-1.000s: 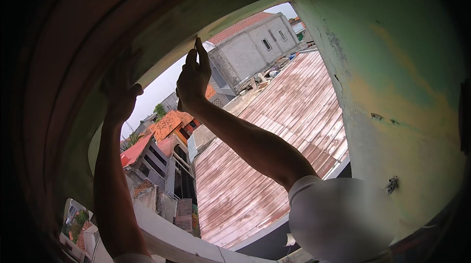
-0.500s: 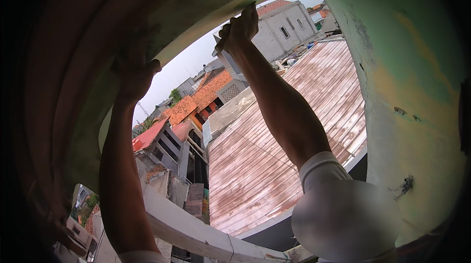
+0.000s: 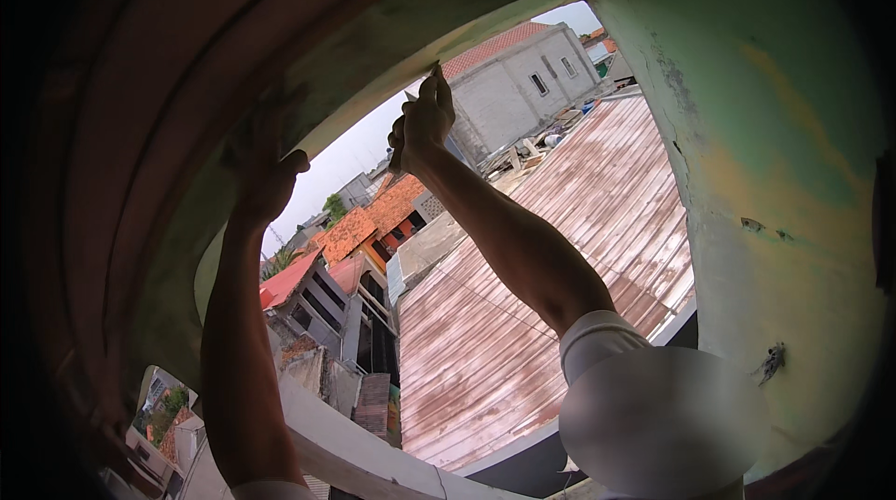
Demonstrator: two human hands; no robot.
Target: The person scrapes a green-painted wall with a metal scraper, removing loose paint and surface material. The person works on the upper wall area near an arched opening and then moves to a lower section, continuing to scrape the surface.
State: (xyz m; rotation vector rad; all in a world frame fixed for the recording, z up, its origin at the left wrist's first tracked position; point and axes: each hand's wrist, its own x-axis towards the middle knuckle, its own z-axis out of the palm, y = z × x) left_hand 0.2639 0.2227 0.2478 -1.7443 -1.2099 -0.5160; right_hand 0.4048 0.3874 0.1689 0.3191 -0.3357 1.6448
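Overhead runs a painted green concrete beam (image 3: 350, 57), its pale lower edge framing the top of a wall opening. My left hand (image 3: 266, 185) is raised against the beam in shadow, thumb out at the lower edge and fingers apparently stretched up along its dark face. Further right, my right hand (image 3: 425, 119) is closed, its fingers bunched and the topmost tip meeting the beam's underside. Whatever that hand holds, if anything, is too small and dark to name. Both forearms reach up from below, the right one in a white sleeve (image 3: 597, 337).
To the right stands a green and yellow wall (image 3: 747, 183) with cracks and small holes. Through the opening lie a rusty corrugated metal roof (image 3: 523, 313), orange tiled roofs (image 3: 373, 215) and a grey building (image 3: 509, 76). A pale curved ledge (image 3: 359, 449) crosses below. A blurred round patch covers the lower right.
My right hand has shifted left and down along the beam's edge, its fingertip still at the underside. My left hand stays against the beam; the view has tilted slightly.
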